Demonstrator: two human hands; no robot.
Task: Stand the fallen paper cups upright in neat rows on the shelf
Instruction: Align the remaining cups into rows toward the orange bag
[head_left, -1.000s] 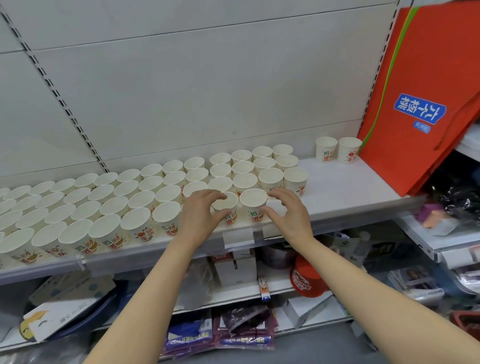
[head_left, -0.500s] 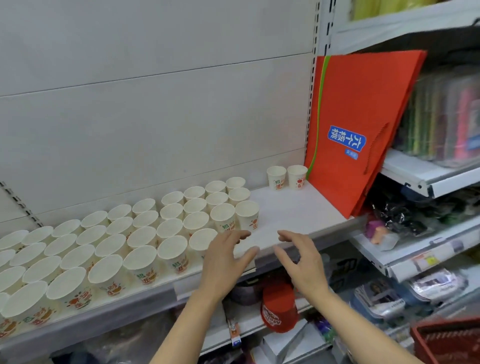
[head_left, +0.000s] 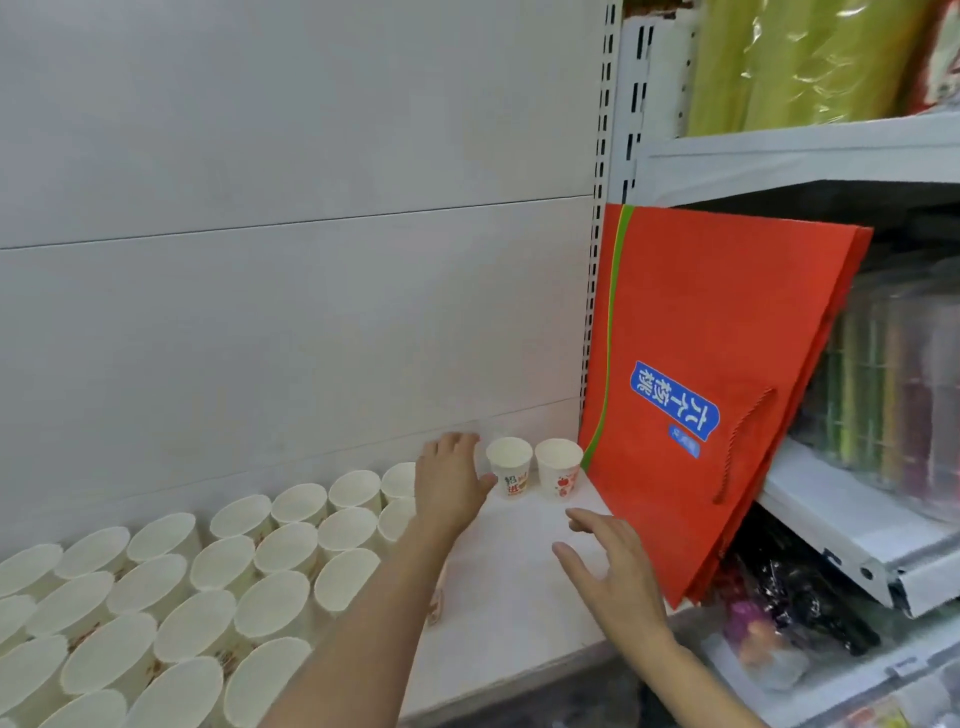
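step: fetch stray cups | left hand (head_left: 451, 486) fingers relaxed, thumb touching near cup (head_left: 510, 473), shelf (head_left: 514, 582) back-right corner | right hand (head_left: 615, 566) spread, empty | tip: pinch low, slide upright to rows (head_left: 218, 587)

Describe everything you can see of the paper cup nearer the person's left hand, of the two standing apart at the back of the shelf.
The paper cup is small, cream-white, tapered, with a rolled rim and an open, seemingly empty mouth. Red and dark print marks its side. It stands upright on the white shelf near the back wall, close beside a second cup by the orange bag. The left hand reaches it; its thumb appears to touch the lower wall.
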